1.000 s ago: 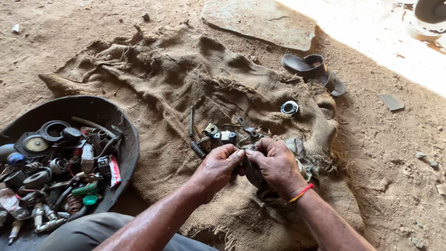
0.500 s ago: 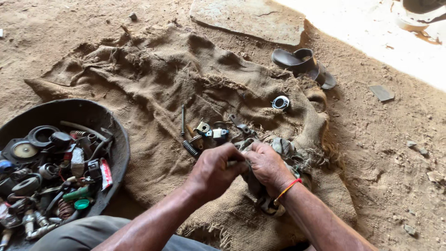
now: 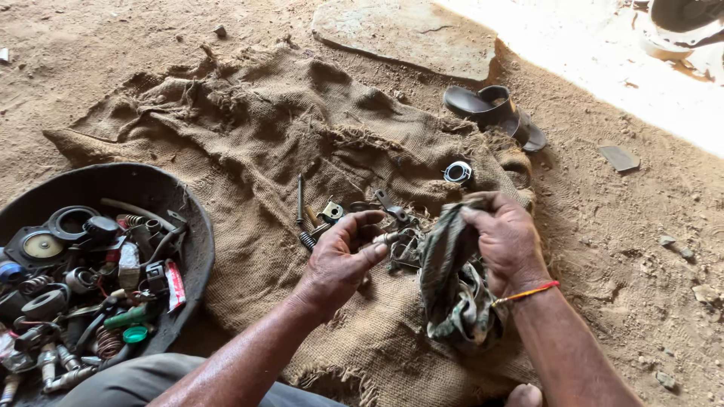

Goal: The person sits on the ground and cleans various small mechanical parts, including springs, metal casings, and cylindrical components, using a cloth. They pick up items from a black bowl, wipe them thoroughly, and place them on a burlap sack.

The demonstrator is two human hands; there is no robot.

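Drawn apart since a moment ago: right hand (image 3: 507, 240) now lifting a limp greenish rag (image 3: 451, 279), pinched at its top, left hand (image 3: 341, 256) gripping a small metal pin (image 3: 389, 238). Beneath, coarse frayed burlap (image 3: 249, 151) on dirt; beside, round black tub (image 3: 170, 203) of springs and scrap; further, dark sandal (image 3: 494, 109), metal ring (image 3: 457, 172).

black pan (image 3: 197, 249) cut off left, rag (image 3: 445, 264) hides parts

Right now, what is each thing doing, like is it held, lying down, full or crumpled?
Left hand: pinching a small metal part.
Right hand: gripping a rag, which hangs crumpled.
Burlap sack: spread out, wrinkled.
Black basin: full of scrap parts.
Long bolt: lying flat.
Sandal: lying on dirt.
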